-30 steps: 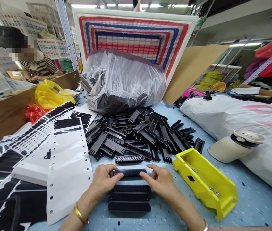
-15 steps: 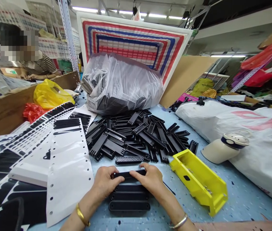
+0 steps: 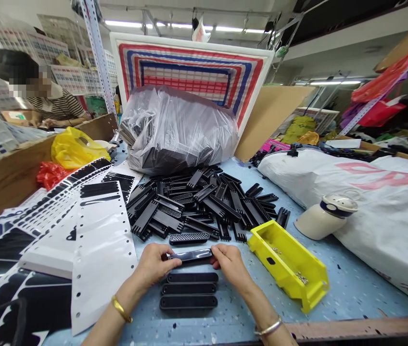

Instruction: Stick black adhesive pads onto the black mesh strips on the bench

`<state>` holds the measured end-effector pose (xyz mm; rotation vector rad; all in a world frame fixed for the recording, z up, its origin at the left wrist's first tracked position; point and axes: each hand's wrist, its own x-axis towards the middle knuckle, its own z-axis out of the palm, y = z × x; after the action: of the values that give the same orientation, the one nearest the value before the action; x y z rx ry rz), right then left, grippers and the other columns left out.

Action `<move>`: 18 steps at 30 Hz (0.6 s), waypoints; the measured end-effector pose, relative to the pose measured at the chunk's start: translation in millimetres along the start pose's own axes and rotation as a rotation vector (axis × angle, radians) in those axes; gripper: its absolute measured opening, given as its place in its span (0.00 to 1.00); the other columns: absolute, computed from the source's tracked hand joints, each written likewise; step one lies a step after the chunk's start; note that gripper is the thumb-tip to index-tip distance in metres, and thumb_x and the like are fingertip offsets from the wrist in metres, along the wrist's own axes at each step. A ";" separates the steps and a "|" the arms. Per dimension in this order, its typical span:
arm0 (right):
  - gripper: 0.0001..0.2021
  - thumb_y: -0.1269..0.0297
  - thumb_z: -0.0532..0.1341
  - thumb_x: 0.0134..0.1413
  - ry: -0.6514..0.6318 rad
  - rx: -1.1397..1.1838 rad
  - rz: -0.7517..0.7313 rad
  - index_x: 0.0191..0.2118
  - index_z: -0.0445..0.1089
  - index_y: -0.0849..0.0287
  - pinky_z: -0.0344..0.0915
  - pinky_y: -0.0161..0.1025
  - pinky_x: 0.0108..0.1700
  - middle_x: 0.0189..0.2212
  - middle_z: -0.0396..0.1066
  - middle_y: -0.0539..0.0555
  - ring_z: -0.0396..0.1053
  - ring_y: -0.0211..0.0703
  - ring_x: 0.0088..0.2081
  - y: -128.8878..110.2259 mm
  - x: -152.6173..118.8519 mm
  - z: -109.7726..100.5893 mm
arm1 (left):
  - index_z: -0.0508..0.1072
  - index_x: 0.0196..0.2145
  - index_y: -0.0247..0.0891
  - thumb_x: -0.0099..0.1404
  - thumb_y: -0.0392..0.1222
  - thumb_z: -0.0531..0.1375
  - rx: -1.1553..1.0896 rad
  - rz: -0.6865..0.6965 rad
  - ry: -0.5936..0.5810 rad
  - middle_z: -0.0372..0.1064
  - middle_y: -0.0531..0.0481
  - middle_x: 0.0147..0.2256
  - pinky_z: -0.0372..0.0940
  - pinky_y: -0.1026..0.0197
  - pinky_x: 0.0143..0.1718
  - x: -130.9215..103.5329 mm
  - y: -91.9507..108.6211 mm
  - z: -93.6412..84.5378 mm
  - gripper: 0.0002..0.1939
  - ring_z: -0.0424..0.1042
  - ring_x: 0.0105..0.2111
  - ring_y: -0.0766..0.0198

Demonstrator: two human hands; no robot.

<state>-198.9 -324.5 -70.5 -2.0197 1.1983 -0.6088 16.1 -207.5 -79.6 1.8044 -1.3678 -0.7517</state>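
Note:
A shiny black strip-shaped piece (image 3: 191,255) is held level between both hands. My left hand (image 3: 156,263) pinches its left end, and my right hand (image 3: 230,265) pinches its right end. Three long black rounded pieces (image 3: 189,289) lie in a stack of rows just below it on the blue table. Beyond the hands is a black piece with a dotted mesh face (image 3: 188,238). Behind that spreads a large heap of black plastic pieces (image 3: 197,202).
A yellow bin (image 3: 290,264) with small metal parts is on the right, beside a cream bottle (image 3: 321,218) and a white sack (image 3: 377,202). Sheets with black cutouts (image 3: 103,250) cover the left. A plastic-wrapped bundle (image 3: 178,132) stands behind; a person (image 3: 56,103) sits far left.
The held piece now shows a glossy top face. My right hand has shifted from the top of the piece to its right end. The view has moved slightly.

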 end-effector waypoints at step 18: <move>0.15 0.60 0.53 0.56 -0.022 -0.152 -0.027 0.19 0.61 0.55 0.56 0.34 0.20 0.12 0.64 0.48 0.65 0.39 0.15 -3.2 18.3 9.3 | 0.80 0.32 0.40 0.63 0.49 0.60 0.434 0.191 -0.065 0.78 0.47 0.32 0.56 0.62 0.32 20.9 35.5 19.7 0.12 0.73 0.34 0.58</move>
<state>-182.2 -336.7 -73.3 -2.1664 1.2387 -0.5200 -13.2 -237.5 -61.5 1.9450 -1.8246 -0.4358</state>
